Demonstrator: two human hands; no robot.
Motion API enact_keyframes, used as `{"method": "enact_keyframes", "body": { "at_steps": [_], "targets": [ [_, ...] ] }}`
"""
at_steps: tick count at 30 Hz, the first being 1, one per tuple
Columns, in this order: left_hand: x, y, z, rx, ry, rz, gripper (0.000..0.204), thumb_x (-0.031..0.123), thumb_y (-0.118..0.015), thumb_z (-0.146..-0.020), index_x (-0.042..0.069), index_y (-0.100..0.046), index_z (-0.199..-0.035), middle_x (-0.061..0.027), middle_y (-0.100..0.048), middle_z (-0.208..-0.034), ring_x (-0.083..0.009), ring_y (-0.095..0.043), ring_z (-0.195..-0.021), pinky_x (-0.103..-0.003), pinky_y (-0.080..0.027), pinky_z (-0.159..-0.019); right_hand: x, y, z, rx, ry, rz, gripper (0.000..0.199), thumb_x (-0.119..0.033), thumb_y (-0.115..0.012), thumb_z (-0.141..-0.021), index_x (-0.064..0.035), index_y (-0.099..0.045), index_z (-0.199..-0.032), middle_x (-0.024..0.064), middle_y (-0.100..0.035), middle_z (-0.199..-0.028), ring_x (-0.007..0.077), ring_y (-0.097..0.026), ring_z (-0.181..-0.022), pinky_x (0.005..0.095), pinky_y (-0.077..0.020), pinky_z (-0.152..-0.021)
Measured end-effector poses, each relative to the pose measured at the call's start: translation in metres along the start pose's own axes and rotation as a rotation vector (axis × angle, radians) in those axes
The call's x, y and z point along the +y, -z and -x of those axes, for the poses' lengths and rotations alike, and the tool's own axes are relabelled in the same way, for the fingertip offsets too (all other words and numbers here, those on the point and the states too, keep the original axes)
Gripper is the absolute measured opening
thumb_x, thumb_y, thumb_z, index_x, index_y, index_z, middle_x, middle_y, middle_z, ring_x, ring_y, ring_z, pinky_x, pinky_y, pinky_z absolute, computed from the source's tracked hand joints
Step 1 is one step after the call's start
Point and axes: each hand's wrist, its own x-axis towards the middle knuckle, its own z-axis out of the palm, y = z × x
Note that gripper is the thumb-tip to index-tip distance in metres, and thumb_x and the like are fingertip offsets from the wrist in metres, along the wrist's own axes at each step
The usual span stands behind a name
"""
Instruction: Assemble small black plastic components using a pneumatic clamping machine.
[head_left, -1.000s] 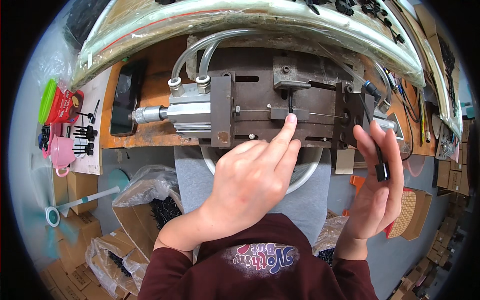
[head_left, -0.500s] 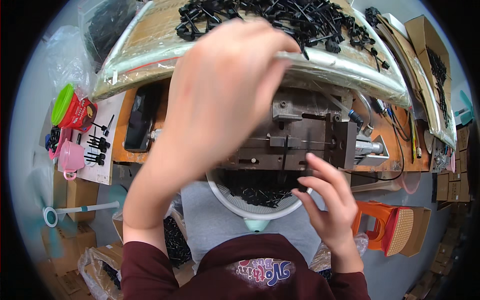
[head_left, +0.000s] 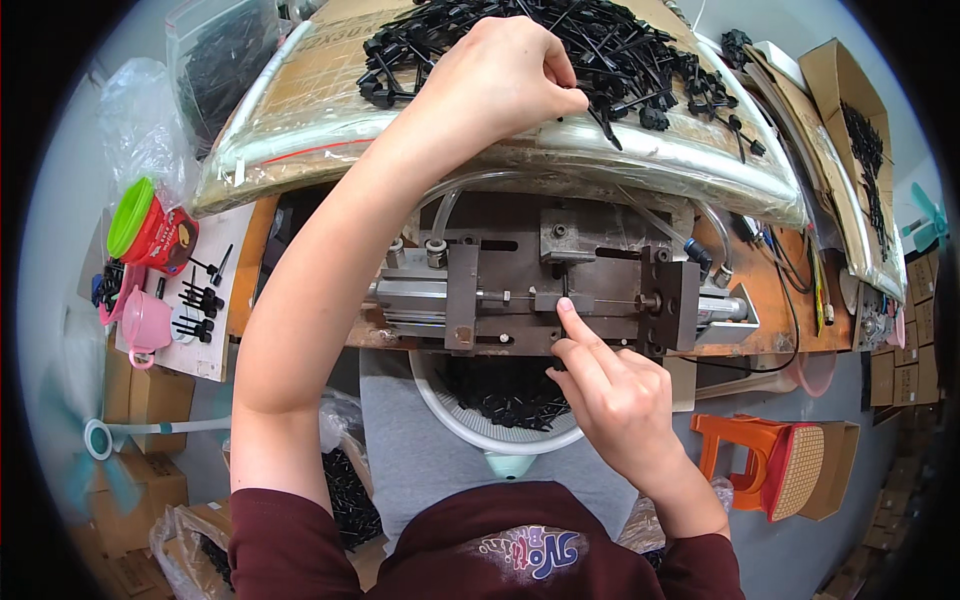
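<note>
My left hand (head_left: 500, 85) reaches over a pile of black plastic stemmed parts (head_left: 625, 50), its thumb and finger pinched together. A black stemmed part (head_left: 605, 128) shows right at those fingertips. My right hand (head_left: 615, 395) has its index finger stretched out, the tip touching the small block at the middle of a metal fixture (head_left: 620, 270). A thin black part (head_left: 564, 283) stands in the fixture just beyond that fingertip. The other right fingers are loosely curled, with nothing visible in them. Below the fixture a white basket (head_left: 430, 395) holds many black parts.
The pile lies on a cardboard tray with a plastic-wrapped rim (head_left: 690, 150). Air cylinders (head_left: 415, 300) and hoses flank the fixture. At left stand a red tub (head_left: 165, 235) and a pink cup (head_left: 146, 322); at right, an orange stool (head_left: 745, 450).
My right hand has moved left and forward, its index finger now touching the fixture's middle block. My left hand stays over the pile, its blur gone, while its forearm has swung left, uncovering the fixture.
</note>
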Motion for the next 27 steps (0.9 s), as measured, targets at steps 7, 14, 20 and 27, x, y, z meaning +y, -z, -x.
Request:
{"method": "enact_keyframes", "body": {
  "at_steps": [7,14,20,27],
  "targets": [
    [0.023,0.033,0.041,0.183,-0.077,0.446,0.015,0.005,-0.069,-0.084,-0.001,-0.072,-0.097,-0.0104,-0.068,-0.099,-0.0213,-0.069,-0.086,-0.029,-0.058,-0.075,0.013,0.03,-0.038,0.144,-0.081,-0.323,0.03,-0.019,-0.08,-0.079,-0.0017,-0.064,-0.097,0.0116,-0.07,-0.092,0.0221,-0.062,-0.057,0.0309,-0.0517,-0.056],
    [0.049,0.04,0.094,0.225,-0.151,0.517,0.025,-0.009,-0.07,-0.081,-0.006,-0.069,-0.106,-0.0117,-0.059,-0.115,-0.015,-0.066,-0.096,-0.023,-0.062,-0.076,0.073,0.06,-0.149,0.294,-0.182,0.321,0.05,-0.047,-0.078,-0.076,0.0011,-0.069,-0.085,0.0146,-0.07,-0.081,0.0288,-0.068,-0.067,0.0416,-0.0532,-0.063],
    [0.074,0.023,0.145,0.131,-0.143,0.495,0.027,-0.003,-0.079,-0.071,-0.003,-0.072,-0.098,-0.0161,-0.061,-0.117,-0.0198,-0.07,-0.089,-0.028,-0.061,-0.072,0.107,0.067,-0.19,-0.112,-0.3,0.383,0.045,-0.042,-0.082,-0.069,0.0021,-0.073,-0.078,0.0171,-0.07,-0.076,0.0265,-0.069,-0.074,0.0379,-0.0538,-0.069],
    [0.086,0.007,0.189,-0.01,-0.045,0.566,0.031,-0.003,-0.08,-0.074,-0.006,-0.071,-0.103,-0.0193,-0.055,-0.127,-0.0201,-0.068,-0.091,-0.031,-0.06,-0.076,0.152,0.097,-0.19,-0.366,-0.241,0.174,0.037,-0.025,-0.078,-0.069,0.0,-0.073,-0.096,0.009,-0.069,-0.084,0.0194,-0.064,-0.078,0.0333,-0.0509,-0.073]
  ]
}}
